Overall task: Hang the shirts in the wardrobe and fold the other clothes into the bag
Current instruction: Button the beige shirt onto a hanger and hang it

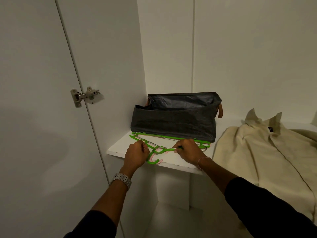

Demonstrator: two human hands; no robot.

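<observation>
A small pile of hangers (158,150), green ones with a pink and a metal one among them, lies on the white wardrobe shelf (118,148). My left hand (135,155) grips the left arm of a green hanger. My right hand (187,152) pinches the right arm of the same pile. Behind the hangers stands an open dark grey fabric bag (173,122) with brown handles. A cream collared shirt (267,155) lies spread out to the right of the bag, hanging over the shelf edge.
The open wardrobe door (34,100) with a metal hinge (84,97) stands at the left. White wardrobe walls close in behind and beside the shelf. Below the shelf a lower compartment (171,194) opens.
</observation>
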